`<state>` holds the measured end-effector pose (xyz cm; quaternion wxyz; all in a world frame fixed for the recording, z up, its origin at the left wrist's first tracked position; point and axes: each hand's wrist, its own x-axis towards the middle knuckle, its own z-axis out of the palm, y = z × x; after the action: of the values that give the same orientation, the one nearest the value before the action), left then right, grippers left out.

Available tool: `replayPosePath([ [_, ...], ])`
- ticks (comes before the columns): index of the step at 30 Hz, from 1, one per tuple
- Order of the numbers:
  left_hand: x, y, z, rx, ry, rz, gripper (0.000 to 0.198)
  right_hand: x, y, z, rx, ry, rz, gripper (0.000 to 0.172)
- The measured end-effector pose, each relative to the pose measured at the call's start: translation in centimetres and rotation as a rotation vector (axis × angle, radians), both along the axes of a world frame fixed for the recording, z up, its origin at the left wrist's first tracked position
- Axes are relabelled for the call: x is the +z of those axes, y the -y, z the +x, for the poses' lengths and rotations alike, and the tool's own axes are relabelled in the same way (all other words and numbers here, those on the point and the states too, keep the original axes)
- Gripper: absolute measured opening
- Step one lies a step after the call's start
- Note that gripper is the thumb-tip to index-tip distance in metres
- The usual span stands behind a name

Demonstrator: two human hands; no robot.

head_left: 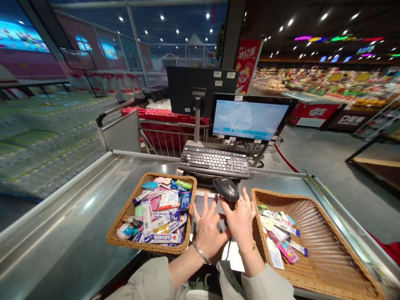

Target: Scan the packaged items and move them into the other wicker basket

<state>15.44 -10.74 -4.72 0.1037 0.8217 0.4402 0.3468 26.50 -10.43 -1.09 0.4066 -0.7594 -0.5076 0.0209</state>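
Observation:
My left hand (208,227) is spread with fingers stretched forward, holding nothing, over a dark flat surface between two wicker baskets. Beside it, my right hand (239,216) also has its fingers apart, right at a black handheld scanner (227,190). Its fingertips reach the scanner's near end and seem to touch it; whatever lies under the palm is hidden. The thumbs are close together. Left of my hands, the left basket (120,210) is full of small packaged goods (168,202). On the right, the right basket (331,246) has fewer packets (279,233), gathered at its left side.
A black keyboard (215,160) lies beyond the scanner, below a lit monitor (250,116) and a second, dark screen (184,89). The metal counter (78,225) has raised edges. Behind stands a shopping cart (165,133); stacked bottle packs (53,137) are at left.

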Motion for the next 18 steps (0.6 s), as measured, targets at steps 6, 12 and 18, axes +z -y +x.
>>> replayPosePath([
  [6, -0.2, -0.2, -0.9, 0.036, -0.016, -0.023, 0.012, 0.0, 0.3, -0.9, 0.041, -0.044, -0.022, 0.047],
  [12, 0.1, -0.2, -1.5, -0.004, -0.038, -0.053, 0.012, 0.0, 0.6, -1.0, 0.091, -0.133, -0.028, 0.046],
  [18, 0.3, -0.7, -3.1, -0.046, -0.113, -0.070, 0.033, -0.8, 0.8, -0.6, 0.101, -0.096, -0.013, 0.040],
])
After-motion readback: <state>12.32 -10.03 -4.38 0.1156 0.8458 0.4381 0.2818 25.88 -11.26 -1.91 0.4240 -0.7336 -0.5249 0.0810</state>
